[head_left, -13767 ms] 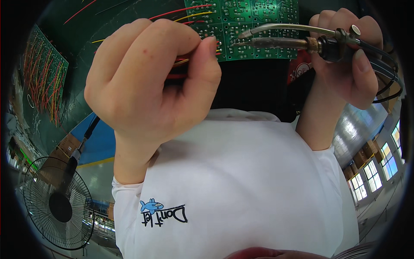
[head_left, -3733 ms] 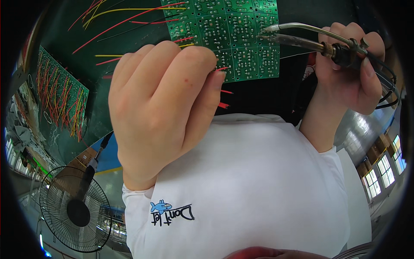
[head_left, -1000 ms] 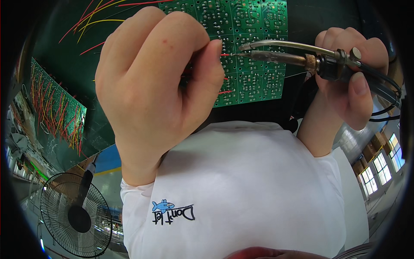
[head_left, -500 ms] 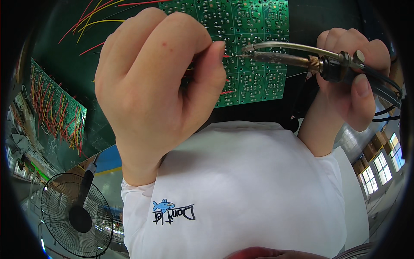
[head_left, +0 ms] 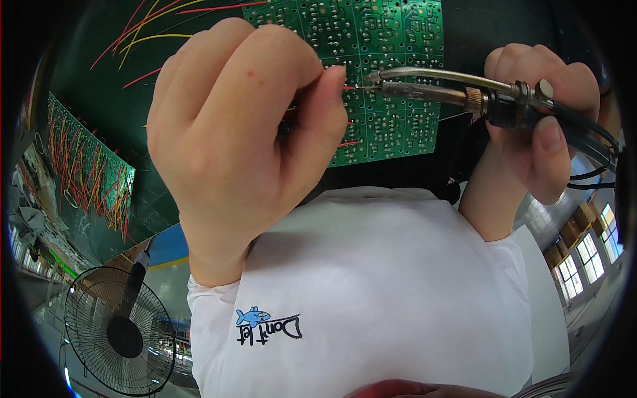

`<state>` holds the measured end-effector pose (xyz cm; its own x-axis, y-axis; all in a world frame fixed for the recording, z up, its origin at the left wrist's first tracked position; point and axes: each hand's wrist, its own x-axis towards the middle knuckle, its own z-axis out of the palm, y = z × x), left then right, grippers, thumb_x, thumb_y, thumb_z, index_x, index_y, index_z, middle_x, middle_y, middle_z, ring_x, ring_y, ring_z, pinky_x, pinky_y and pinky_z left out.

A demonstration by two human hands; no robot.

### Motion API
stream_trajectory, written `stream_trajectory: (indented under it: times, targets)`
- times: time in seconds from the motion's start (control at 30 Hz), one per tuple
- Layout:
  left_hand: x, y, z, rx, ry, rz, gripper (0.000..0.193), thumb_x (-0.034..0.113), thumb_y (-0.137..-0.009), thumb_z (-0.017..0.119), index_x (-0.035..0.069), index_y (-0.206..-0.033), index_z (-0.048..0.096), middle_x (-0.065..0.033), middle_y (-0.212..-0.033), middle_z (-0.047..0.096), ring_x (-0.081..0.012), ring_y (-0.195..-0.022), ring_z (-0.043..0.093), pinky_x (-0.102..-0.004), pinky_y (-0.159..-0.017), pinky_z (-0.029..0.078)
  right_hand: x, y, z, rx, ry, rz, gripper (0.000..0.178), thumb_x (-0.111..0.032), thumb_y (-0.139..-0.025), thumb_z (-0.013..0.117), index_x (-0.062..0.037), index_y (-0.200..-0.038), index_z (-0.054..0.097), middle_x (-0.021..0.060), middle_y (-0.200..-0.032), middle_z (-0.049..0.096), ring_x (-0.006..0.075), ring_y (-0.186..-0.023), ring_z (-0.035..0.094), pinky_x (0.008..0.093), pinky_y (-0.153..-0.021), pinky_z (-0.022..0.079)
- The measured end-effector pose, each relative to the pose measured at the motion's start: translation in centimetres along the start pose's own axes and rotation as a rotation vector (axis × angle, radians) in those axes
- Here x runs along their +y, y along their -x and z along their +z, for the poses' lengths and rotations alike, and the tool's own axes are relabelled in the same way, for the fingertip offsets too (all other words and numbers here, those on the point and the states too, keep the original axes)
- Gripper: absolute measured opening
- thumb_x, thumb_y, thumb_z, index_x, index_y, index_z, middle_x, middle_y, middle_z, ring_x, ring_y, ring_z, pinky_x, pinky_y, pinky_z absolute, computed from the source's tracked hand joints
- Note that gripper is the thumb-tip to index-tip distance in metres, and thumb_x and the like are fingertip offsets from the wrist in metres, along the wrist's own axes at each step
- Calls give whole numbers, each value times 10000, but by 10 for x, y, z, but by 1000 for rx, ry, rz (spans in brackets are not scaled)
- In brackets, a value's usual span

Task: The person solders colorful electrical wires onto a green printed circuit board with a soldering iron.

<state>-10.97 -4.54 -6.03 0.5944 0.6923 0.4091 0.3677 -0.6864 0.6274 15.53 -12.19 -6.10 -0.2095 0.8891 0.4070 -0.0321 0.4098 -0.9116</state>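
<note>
My left hand (head_left: pixel 239 132) is closed in a pinch over the left part of a green circuit board panel (head_left: pixel 388 40). A short end of red wire (head_left: pixel 350 87) sticks out from between its thumb and forefinger. In my right hand (head_left: pixel 537 119) is a soldering iron (head_left: pixel 431 93) with a thin metal feed tube (head_left: pixel 451 74) clamped along its top. The iron's tip meets the board right beside the wire's bare end. More red wire ends (head_left: pixel 350 143) lie on the panel below the left thumb. The left hand hides much of the panel's left side.
Loose red and yellow wires (head_left: pixel 156 36) spread over the dark green table (head_left: pixel 86 232) at the far left. A second circuit board (head_left: pixel 93 156), thick with red and yellow wires, lies at the left. A black fan (head_left: pixel 125 335) stands at the lower left. Black cables (head_left: pixel 590 176) trail from the iron.
The soldering iron has shifted slightly left, its tip now closer to the wire end. My left hand stays almost in place, still pinching the wire.
</note>
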Motion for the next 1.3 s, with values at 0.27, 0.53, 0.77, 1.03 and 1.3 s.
stream_trajectory:
  times: [0.27, 0.53, 0.77, 1.03, 1.3]
  targets:
    - [1, 0, -2, -19, -2, -23, 236, 62, -871, 751, 33, -732, 563, -8, -638, 475, -89, -540, 416, -230, -464, 311, 1, 3, -9, -26, -55, 21, 289, -179, -886, 540, -29, -1132, 523, 119, -799, 547, 152, -620, 466, 298, -541, 354]
    - [0, 0, -2, -18, -5, -28, 231, 64, -872, 751, 31, -735, 567, -9, -642, 485, -86, -536, 421, -228, -467, 317, 1, 7, -13, -17, -70, 24, 280, -173, -876, 510, -46, -1126, 514, 131, -831, 548, 179, -655, 464, 338, -610, 348]
    - [0, -1, -2, -13, 6, -16, 209, 62, -872, 746, 28, -748, 581, -12, -647, 496, -92, -542, 424, -228, -475, 318, 2, 8, -14, 26, -139, 26, 299, -188, -868, 509, -43, -1130, 521, 137, -847, 542, 183, -661, 435, 339, -610, 330]
    - [4, -2, -7, -61, 11, -58, 162, 65, -817, 742, 35, -761, 594, -12, -674, 506, -103, -567, 424, -247, -499, 326, 3, 8, -14, 7, -135, 29, 296, -194, -869, 504, -44, -1125, 522, 131, -840, 526, 180, -661, 422, 340, -611, 324]
    - [5, -1, -7, -68, -20, -40, 150, 43, -742, 754, 44, -755, 605, -14, -674, 516, -111, -565, 440, -249, -495, 333, 3, 5, -4, 78, -163, 6, 290, -192, -879, 524, -37, -1124, 521, 123, -828, 514, 176, -658, 428, 330, -604, 337]
